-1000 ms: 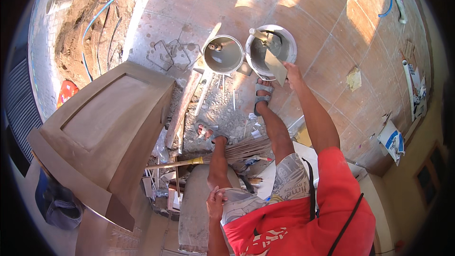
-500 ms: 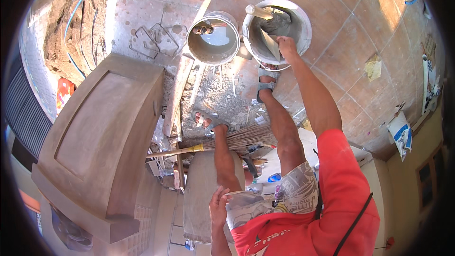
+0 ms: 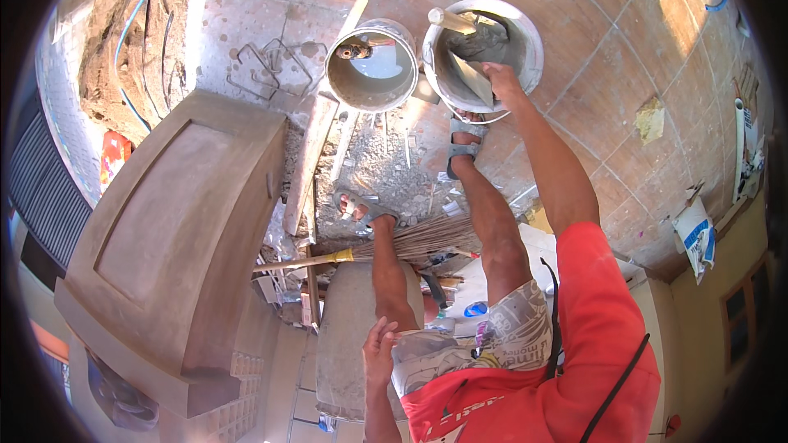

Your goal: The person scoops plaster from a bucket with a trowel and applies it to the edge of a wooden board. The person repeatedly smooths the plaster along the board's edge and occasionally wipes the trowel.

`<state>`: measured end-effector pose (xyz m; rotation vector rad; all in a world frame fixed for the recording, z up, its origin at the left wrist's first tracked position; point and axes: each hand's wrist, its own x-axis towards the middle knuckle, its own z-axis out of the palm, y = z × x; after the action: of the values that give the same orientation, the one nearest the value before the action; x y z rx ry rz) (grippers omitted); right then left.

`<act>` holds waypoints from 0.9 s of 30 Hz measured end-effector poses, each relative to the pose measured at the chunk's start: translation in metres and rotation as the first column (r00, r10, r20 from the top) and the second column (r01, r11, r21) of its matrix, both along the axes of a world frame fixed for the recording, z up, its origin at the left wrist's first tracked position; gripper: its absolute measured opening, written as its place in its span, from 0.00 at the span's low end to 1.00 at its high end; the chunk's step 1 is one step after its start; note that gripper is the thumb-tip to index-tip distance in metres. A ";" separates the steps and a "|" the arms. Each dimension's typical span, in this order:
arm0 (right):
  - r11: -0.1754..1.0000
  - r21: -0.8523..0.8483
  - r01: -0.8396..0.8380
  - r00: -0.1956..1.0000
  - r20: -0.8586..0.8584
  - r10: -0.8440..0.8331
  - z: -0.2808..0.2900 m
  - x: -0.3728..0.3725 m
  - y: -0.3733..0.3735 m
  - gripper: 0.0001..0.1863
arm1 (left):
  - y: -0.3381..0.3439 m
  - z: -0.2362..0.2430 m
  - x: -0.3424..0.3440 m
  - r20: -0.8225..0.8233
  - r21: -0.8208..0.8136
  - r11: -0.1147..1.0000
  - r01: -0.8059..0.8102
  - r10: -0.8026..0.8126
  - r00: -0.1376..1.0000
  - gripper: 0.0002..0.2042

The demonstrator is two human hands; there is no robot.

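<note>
A white-rimmed bucket (image 3: 532, 74) of grey wet mortar (image 3: 486, 39) stands on the floor ahead of me. My right hand (image 3: 504, 84) reaches over its near rim, closed on the edge of a flat, straight-edged trowel (image 3: 472, 80) that slants down inside the bucket; any handle on it is hidden. A tool with a round wooden handle (image 3: 450, 20) leans in the same bucket, apart from my hand. My left hand (image 3: 379, 349) hangs beside my left thigh, fingers loosely bent and slightly apart, holding nothing.
Left of the mortar stands a second bucket (image 3: 330, 74) with whitish liquid and a brush-like tool. A broom (image 3: 427, 238) lies across rubble between my feet. A plastered block (image 3: 164, 221) fills the left side. Wooden boards (image 3: 310, 160) and bent metal rods (image 3: 263, 70) lie nearby.
The whole view shifts slightly. My right hand stays at the bucket with the trowel, whose blade sits slightly lower toward the near rim. My left hand keeps its place.
</note>
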<state>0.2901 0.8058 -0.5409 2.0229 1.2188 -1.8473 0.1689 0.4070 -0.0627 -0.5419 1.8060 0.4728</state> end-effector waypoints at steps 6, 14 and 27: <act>0.972 -0.208 0.112 0.984 -0.114 -0.138 0.004 0.026 0.012 0.18 | 0.011 -0.004 -0.008 0.012 -0.002 0.998 0.055 -0.055 0.998 0.23; 0.827 -0.511 0.236 0.819 -0.353 -0.452 0.126 0.045 0.022 0.16 | 0.012 0.006 -0.005 -0.044 0.080 0.997 -0.001 0.004 0.999 0.22; 0.840 -0.497 -0.216 0.600 -0.747 -0.288 0.532 -0.111 -0.070 0.33 | -0.061 0.059 -0.060 -0.225 0.308 0.936 0.172 -0.104 0.969 0.21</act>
<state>0.1789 0.7357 -0.0088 0.8651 0.5729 -2.8459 0.1091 0.3463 -0.0034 -0.1378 1.8952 0.7350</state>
